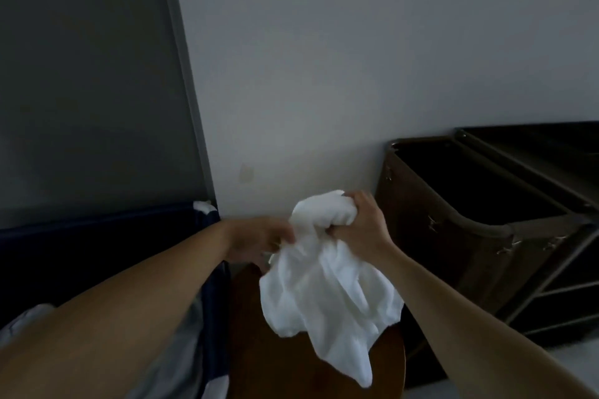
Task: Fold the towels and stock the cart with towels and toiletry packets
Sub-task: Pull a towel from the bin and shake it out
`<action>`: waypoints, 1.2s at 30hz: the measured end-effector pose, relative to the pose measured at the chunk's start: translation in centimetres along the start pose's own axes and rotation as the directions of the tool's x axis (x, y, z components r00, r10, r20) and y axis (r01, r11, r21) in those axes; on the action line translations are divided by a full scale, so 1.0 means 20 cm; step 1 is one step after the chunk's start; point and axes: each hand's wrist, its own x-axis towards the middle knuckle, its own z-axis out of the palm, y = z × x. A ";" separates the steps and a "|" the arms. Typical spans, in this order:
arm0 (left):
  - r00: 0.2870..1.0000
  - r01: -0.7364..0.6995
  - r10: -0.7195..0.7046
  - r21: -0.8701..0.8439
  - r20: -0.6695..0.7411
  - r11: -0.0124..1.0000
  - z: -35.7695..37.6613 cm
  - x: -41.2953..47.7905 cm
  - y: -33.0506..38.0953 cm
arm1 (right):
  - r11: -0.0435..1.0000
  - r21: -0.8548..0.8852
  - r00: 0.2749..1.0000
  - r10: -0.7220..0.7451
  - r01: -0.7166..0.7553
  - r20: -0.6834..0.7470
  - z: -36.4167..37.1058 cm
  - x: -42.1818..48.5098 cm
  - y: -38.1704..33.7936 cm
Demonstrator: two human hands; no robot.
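1. Bare arms (113,308) reach to a white towel (324,288) hanging bunched below both hands
2. Right hand (359,223) squeezes its top; left hand (259,236) pinches it just beside
3. Looks soft, light, floppy, so grab corners
4. Dark cart (470,204) stands past the right hand

Wall (356,42): plain pale grey, with a small faint mark (246,172) low down.
Left panel (81,74): dark grey, flat, edged by a lighter frame strip (184,74).
Furniture: dark blue piece (97,236) low left; round brown wooden worktop (275,366) at bottom centre.
Floor (567,353): pale patch, lower right.
Light: dim.
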 end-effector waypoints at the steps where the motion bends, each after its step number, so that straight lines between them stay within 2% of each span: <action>1: 1.000 0.027 -0.029 -0.155 -0.011 0.988 0.02 0.06 0.00 | 0.999 -0.021 0.999 -0.028 0.029 0.047 -0.01 -0.01 0.11; 2: 0.995 0.061 -0.083 -0.309 -0.058 0.949 0.04 0.12 0.02 | 0.997 -0.044 0.992 -0.064 0.069 0.105 -0.01 -0.02 0.21; 3: 0.983 0.086 -0.140 -0.382 -0.116 0.920 0.07 0.20 0.04 | 0.990 -0.070 0.979 -0.111 0.124 0.173 -0.02 -0.02 0.30; 5: 0.953 0.169 -0.245 -0.359 -0.177 0.918 0.17 0.36 0.06 | 0.961 -0.092 0.921 -0.220 0.262 0.320 -0.02 -0.03 0.47; 7: 0.927 0.250 -0.330 -0.361 -0.178 0.898 0.27 0.51 0.05 | 0.914 -0.074 0.843 -0.334 0.399 0.421 -0.02 -0.05 0.60; 10: 0.899 0.335 -0.415 -0.391 -0.140 0.857 0.36 0.67 0.01 | 0.800 -0.051 0.738 -0.523 0.597 0.427 -0.04 -0.05 0.70; 14: 0.864 0.392 -0.469 -0.339 -0.182 0.855 0.41 0.74 -0.03 | 0.621 0.016 0.567 -0.726 0.784 0.390 -0.06 -0.06 0.80; 17: 0.839 0.401 -0.470 -0.272 -0.273 0.875 0.41 0.79 -0.03 | 0.538 0.057 0.474 -0.784 0.841 0.401 -0.07 -0.03 0.84; 19: 0.824 0.367 -0.438 -0.250 -0.360 0.896 0.40 0.82 -0.03 | 0.542 0.080 0.440 -0.752 0.837 0.492 -0.07 -0.02 0.84; 21: 0.816 0.299 -0.384 -0.253 -0.432 0.920 0.38 0.83 -0.02 | 0.638 0.067 0.481 -0.641 0.767 0.599 -0.08 0.00 0.85; 23: 0.814 0.219 -0.331 -0.276 -0.478 0.936 0.37 0.84 -0.02 | 0.797 0.045 0.589 -0.482 0.602 0.648 -0.10 0.04 0.86; 25: 0.818 0.147 -0.291 -0.309 -0.496 0.939 0.35 0.83 -0.03 | 0.901 0.009 0.731 -0.357 0.433 0.582 -0.10 0.11 0.86; 27: 0.838 0.082 -0.250 -0.340 -0.485 0.937 0.33 0.81 -0.03 | 0.932 -0.089 0.835 -0.270 0.352 0.480 -0.10 0.20 0.87; 29: 0.863 0.029 -0.215 -0.381 -0.456 0.924 0.31 0.78 -0.02 | 0.935 -0.199 0.857 -0.165 0.294 0.489 -0.09 0.28 0.90; 31: 0.891 0.006 -0.197 -0.424 -0.408 0.906 0.30 0.74 0.01 | 0.950 -0.225 0.847 -0.070 0.218 0.527 -0.08 0.33 0.91; 33: 0.934 0.013 -0.167 -0.439 -0.316 0.899 0.28 0.69 0.03 | 0.943 -0.243 0.844 -0.066 0.227 0.532 -0.07 0.38 0.92; 35: 0.970 0.036 -0.130 -0.403 -0.207 0.915 0.27 0.64 0.05 | 0.964 -0.169 0.865 -0.100 0.207 0.492 -0.06 0.43 0.89; 36: 0.980 0.048 -0.117 -0.375 -0.163 0.926 0.26 0.62 0.06 | 0.989 -0.093 0.904 -0.062 0.112 0.423 -0.07 0.45 0.85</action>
